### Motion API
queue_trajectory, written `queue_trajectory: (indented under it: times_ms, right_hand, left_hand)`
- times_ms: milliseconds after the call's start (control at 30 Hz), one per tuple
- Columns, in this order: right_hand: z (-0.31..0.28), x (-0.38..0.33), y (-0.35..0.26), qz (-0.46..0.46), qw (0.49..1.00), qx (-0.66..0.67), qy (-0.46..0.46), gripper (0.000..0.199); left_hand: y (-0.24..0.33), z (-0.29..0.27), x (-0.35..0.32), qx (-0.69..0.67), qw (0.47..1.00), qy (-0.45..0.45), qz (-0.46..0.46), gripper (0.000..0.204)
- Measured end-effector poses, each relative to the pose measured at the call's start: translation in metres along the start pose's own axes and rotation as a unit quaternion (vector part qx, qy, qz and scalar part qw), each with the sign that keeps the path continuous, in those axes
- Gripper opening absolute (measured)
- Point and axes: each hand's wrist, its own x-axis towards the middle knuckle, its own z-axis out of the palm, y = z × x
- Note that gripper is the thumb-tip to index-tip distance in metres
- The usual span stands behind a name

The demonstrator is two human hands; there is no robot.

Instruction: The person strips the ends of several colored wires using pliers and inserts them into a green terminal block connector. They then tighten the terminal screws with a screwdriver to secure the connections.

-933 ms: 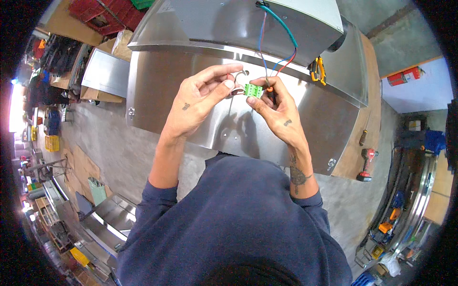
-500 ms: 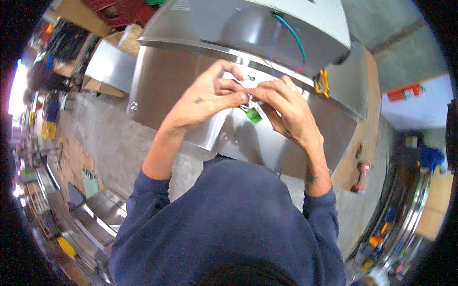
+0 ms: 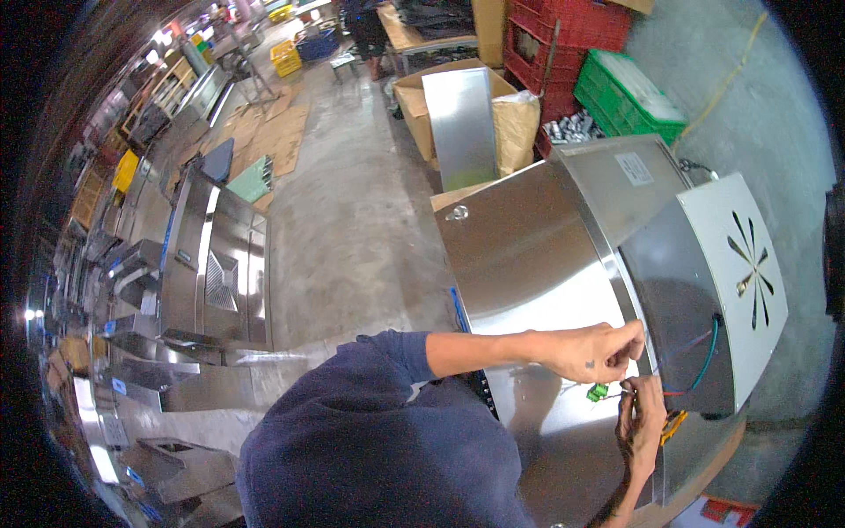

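Observation:
My left hand is closed, thumb and fingers pinched above a stainless-steel panel; what lies between its fingertips is too small to make out. Just beyond it, my right hand is closed on a thin wire, which runs to a small green connector between the two hands. A teal cable and a thin red wire come out of the dark grey side of a box with a white vented face, close to my right hand. Orange-handled pliers lie beside that hand.
Cardboard boxes with a metal sheet leaning on them stand past the panel's far end. Red crates and a green crate are stacked against the wall. Steel hood-like units stand on the floor at left. A person stands far back.
The view has swung to the left, so the panel and hands now appear at the right. Both hands stay close together near the green connector.

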Motion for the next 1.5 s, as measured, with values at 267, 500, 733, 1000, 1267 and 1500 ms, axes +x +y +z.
queue_trajectory:
  times_ms: [267,500,733,1000,1267,1500]
  right_hand:
    - [0.043,-0.026,0.034,0.365,0.81,0.444,0.114,0.039]
    - [0.108,-0.058,-0.002,0.403,0.628,0.622,0.238,0.047]
    - [0.106,-0.031,-0.04,0.283,0.56,0.719,0.3,0.031]
    - [0.105,-0.019,-0.044,0.334,0.611,0.623,0.357,0.028]
    - [0.104,-0.012,-0.04,0.336,0.6,0.62,0.378,0.029]
    - [0.102,-0.01,-0.038,0.332,0.602,0.618,0.381,0.031]
  left_hand:
    - [0.002,0.008,0.001,-0.016,0.998,0.049,0.022,0.026]
    - [-0.024,0.021,0.011,-0.16,0.974,0.159,0.026,0.025]
    - [-0.005,0.013,0.009,-0.147,0.971,0.188,-0.033,0.027]
    - [0.003,0.01,-0.001,-0.024,0.989,0.126,-0.078,0.025]
    - [0.012,-0.008,-0.002,0.153,0.987,0.017,-0.034,0.022]
    - [0.01,-0.013,0.004,0.129,0.991,-0.033,-0.008,0.023]
